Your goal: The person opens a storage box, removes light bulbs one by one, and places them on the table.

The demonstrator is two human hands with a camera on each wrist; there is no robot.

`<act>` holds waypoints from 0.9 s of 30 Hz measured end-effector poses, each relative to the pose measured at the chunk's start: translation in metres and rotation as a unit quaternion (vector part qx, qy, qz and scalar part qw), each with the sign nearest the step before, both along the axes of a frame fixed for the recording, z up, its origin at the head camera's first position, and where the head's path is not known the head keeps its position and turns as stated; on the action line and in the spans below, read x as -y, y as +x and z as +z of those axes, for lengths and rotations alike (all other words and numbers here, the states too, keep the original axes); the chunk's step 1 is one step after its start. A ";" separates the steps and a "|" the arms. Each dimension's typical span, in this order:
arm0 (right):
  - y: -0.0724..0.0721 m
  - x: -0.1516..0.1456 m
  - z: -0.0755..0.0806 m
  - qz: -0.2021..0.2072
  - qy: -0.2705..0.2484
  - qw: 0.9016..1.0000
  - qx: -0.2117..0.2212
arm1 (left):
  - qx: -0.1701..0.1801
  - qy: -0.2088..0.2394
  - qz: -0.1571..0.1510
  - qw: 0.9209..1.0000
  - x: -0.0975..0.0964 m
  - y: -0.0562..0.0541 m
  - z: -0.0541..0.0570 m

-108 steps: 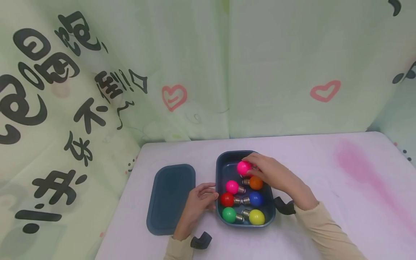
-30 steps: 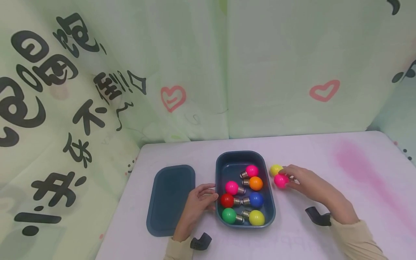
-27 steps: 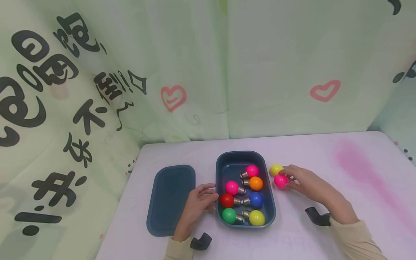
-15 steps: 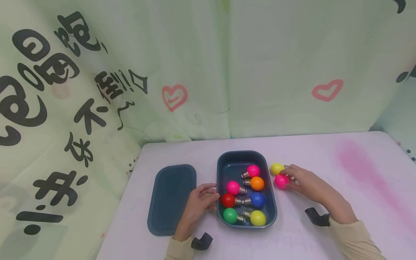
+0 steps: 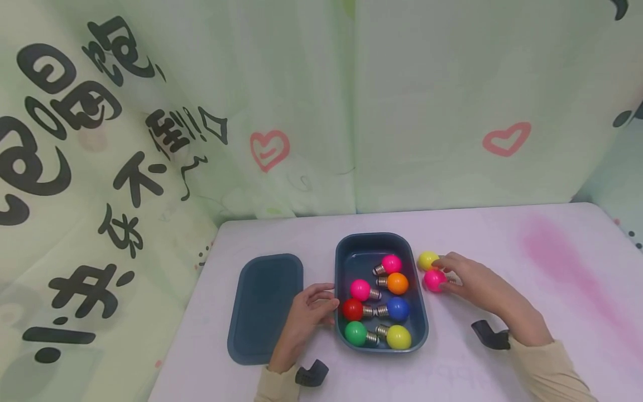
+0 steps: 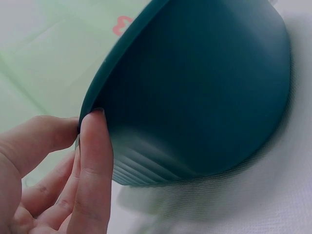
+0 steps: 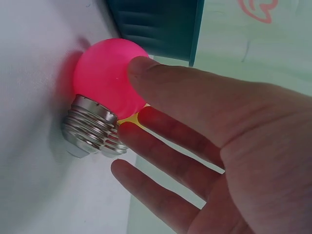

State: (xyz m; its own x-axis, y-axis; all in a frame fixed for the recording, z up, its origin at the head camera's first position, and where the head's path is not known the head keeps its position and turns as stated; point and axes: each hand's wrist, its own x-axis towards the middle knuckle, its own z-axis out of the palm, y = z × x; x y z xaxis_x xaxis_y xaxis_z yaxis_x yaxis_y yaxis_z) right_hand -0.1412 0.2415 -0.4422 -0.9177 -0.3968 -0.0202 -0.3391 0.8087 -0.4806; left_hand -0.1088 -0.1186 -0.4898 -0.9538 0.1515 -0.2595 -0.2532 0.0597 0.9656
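In the head view a dark blue box [image 5: 374, 245] holds several round coloured bulbs, among them an orange bulb [image 5: 397, 283], a blue bulb [image 5: 398, 309] and a green bulb [image 5: 355, 333]. Outside its right wall, my right hand [image 5: 474, 286] pinches a pink light bulb [image 5: 434, 280] between thumb and fingers. That bulb's metal screw base [image 7: 90, 124] shows in the right wrist view. Right behind it lies a yellow bulb [image 5: 428, 261], mostly hidden in the right wrist view. My left hand [image 5: 308, 312] lightly holds the box's left rim, thumb and finger meeting its edge [image 6: 95, 97].
Left of the box lies a flat dark blue lid [image 5: 266, 307]. The white table [image 5: 502, 251] has a pink stain [image 5: 550, 248] on its right. A printed green curtain [image 5: 417, 139] hangs close behind and along the left side.
Over the earlier frames, my right hand carried the pink bulb out of the box to the table on the right, beside the yellow bulb. During the last second both hands stay nearly still.
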 end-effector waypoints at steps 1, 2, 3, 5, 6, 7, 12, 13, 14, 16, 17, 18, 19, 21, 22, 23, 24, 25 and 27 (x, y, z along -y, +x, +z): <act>0.000 0.000 0.000 0.000 0.002 1.000 -0.002 | 0.001 -0.001 0.000 1.000 0.000 0.000 0.000; 0.000 0.000 0.000 0.000 0.004 1.000 -0.002 | 0.001 -0.001 0.000 1.000 0.000 0.000 0.001; -0.001 0.001 0.001 0.001 0.005 1.000 -0.004 | 0.001 -0.001 0.000 1.000 0.000 0.000 0.001; -0.001 0.002 0.001 0.000 0.007 1.000 -0.006 | 0.003 -0.001 0.001 1.000 0.000 0.000 0.001; -0.001 0.002 0.001 0.000 0.008 1.000 -0.007 | 0.004 -0.002 0.002 1.000 -0.001 0.000 0.001; -0.001 0.003 0.002 0.000 0.009 1.000 -0.007 | 0.002 -0.002 0.002 1.000 -0.001 0.000 0.001; 0.000 0.009 0.007 -0.007 0.011 1.000 -0.006 | -0.004 -0.003 0.000 1.000 -0.001 0.000 0.000; 0.000 0.010 0.009 -0.008 0.011 1.000 -0.007 | -0.004 -0.001 0.000 1.000 -0.001 -0.001 0.000; 0.000 0.012 0.010 -0.008 0.011 1.000 -0.007 | -0.001 0.002 0.001 1.000 -0.001 -0.001 0.000; 0.000 0.014 0.012 -0.006 0.012 1.000 -0.010 | 0.002 0.008 0.003 1.000 -0.001 -0.001 0.000; 0.000 0.016 0.014 -0.004 0.012 1.000 -0.011 | -0.001 0.011 0.003 1.000 -0.001 -0.001 0.000; 0.000 0.018 0.015 -0.001 0.012 1.000 -0.012 | 0.001 0.014 0.004 1.000 -0.001 -0.001 0.000; 0.000 0.020 0.016 0.002 0.012 1.000 -0.013 | -0.001 0.016 0.004 1.000 -0.001 -0.001 0.000; 0.000 0.023 0.018 0.006 0.012 1.000 -0.013 | -0.003 0.018 0.004 1.000 -0.001 -0.001 0.000; 0.001 0.025 0.019 0.008 0.011 1.000 -0.014 | -0.003 0.018 0.004 1.000 -0.001 -0.001 0.000; 0.001 0.027 0.020 0.009 0.010 1.000 -0.013 | -0.004 0.018 0.003 1.000 -0.001 0.000 0.000; 0.002 0.029 0.021 0.010 0.008 1.000 -0.013 | -0.002 0.017 0.004 1.000 -0.001 0.000 0.000; 0.002 0.031 0.022 0.010 0.006 1.000 -0.012 | -0.004 0.017 0.003 1.000 -0.001 0.000 0.000; 0.002 0.035 0.022 0.012 0.001 1.000 -0.012 | -0.002 0.017 0.003 1.000 -0.001 0.000 0.000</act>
State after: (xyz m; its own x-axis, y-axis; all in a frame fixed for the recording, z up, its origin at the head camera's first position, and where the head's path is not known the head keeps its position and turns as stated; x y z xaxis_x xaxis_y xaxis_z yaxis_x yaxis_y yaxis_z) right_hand -0.1389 0.2062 -0.4198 -0.9079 -0.4192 -0.0002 -0.3699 0.8013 -0.4702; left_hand -0.1089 -0.1180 -0.4897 -0.9560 0.1541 -0.2496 -0.2488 0.0242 0.9682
